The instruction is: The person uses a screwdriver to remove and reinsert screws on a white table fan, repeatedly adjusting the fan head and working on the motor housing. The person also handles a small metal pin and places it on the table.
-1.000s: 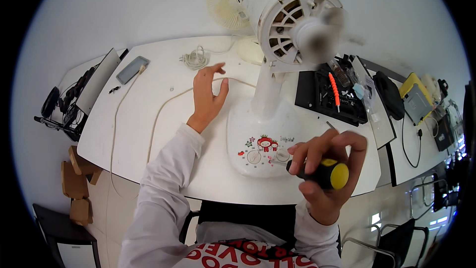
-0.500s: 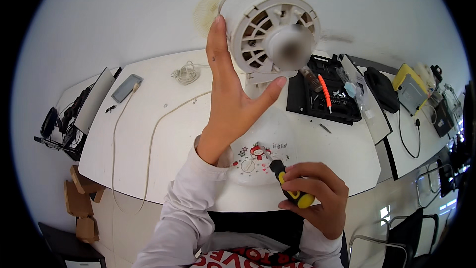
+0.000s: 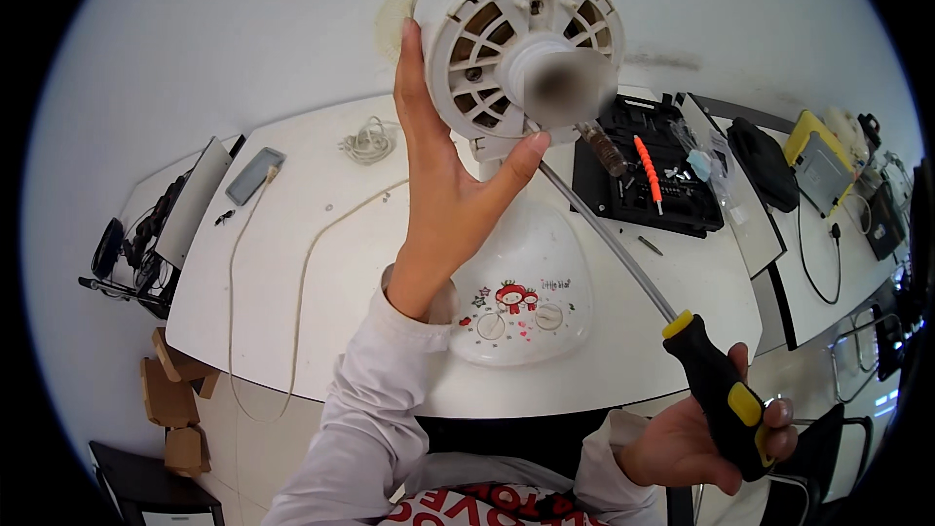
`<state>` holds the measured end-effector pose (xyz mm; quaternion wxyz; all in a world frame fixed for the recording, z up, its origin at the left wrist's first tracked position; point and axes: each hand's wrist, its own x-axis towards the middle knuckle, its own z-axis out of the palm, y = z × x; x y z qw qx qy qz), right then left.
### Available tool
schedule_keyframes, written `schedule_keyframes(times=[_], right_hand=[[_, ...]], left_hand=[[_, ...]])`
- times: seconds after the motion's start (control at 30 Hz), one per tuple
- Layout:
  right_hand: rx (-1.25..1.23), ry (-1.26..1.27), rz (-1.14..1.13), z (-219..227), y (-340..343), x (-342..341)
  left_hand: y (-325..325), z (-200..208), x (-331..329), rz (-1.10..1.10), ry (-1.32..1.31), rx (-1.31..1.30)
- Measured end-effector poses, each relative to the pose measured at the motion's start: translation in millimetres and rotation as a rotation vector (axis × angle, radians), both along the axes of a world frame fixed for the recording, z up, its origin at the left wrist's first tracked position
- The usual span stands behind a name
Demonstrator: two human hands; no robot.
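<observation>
A white electric fan's round motor housing (image 3: pixel 456 78) rises in front of me, its slotted back cover toward me. My left hand (image 3: pixel 443 190) holds the housing, with fingers along its left side and the thumb under its lower rim. In my right hand (image 3: pixel 706 438) is a screwdriver (image 3: pixel 716 380) with a black and yellow handle. Its long blade slants up to the housing's lower edge, beside my left thumb; the tip's exact contact is hard to see. Below, the white fan base (image 3: pixel 516 341) with red cartoon prints and two round knobs stands on the table.
Back right lies an open black tool case (image 3: pixel 623 209) with an orange flexible shaft (image 3: pixel 647 170) on it. A coiled cable (image 3: pixel 368 142) and a grey tray (image 3: pixel 255 175) are at the left. Cardboard boxes (image 3: pixel 170 394) are on the floor.
My right hand has moved right and down. The screwdriver's blade, earlier down over the base, now points up to the housing. The housing has shifted slightly left with my left hand.
</observation>
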<state>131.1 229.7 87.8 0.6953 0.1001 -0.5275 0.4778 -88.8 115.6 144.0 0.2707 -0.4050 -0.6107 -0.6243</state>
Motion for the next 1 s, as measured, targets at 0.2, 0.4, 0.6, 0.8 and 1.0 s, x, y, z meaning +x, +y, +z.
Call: schedule_keyframes(times=[0.2, 0.4, 0.6, 0.8, 1.0], right_hand=[[-0.082, 0.069, -0.094, -4.9, 0.3, -0.9], [-0.104, 0.091, -0.059, -0.4, -2.4, -4.3], [-0.034, 0.048, 0.021, -7.0, 2.3, -6.3], [-0.006, 0.001, -0.055, -5.3, -6.4, -7.4], [0.529, 0.103, 0.090, 8.2, -1.9, -10.8]], left_hand=[[-0.3, -3.2, -5.2, 0.069, 0.073, -0.052], [-2.7, -2.7, -3.4, 0.054, 0.077, -0.034], [1.2, -1.7, -5.0, -0.002, 0.124, 0.009], [0.8, -2.8, -5.4, 0.017, 0.136, 0.022], [0.4, -2.7, -6.3, 0.050, 0.155, 0.014]])
